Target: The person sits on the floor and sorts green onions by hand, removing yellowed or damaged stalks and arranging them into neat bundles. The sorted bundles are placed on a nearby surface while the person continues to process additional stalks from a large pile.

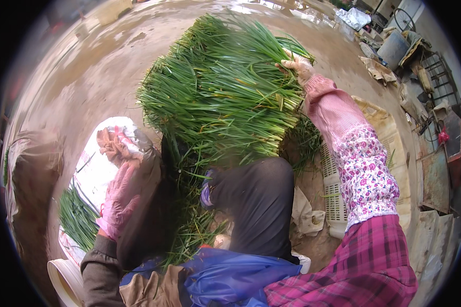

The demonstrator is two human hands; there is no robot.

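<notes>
A large heap of garlic chives (219, 92) lies before me, pale cut stalk ends at its right and left edges. At the heap's upper right, my right hand (299, 67), in a thin pale glove, grips a bunch of chives (259, 42) by its stalk end; the leaves point up and left, partly blurred. My left hand (119, 203), in a pink glove, lies with fingers spread by my left knee and a white woven sack (96, 165); it holds nothing. A crumpled brown cloth (117, 144) lies just beyond its fingertips. More chives (75, 218) rest on the sack beside that wrist.
Loose leaves (196, 230) litter the ground between my legs. A pale plastic crate (334, 195) stands to the right. Farther right are a blue drum (392, 50) and assorted clutter. A white bucket (63, 280) is at lower left, with a covered bulky object (34, 184) beyond.
</notes>
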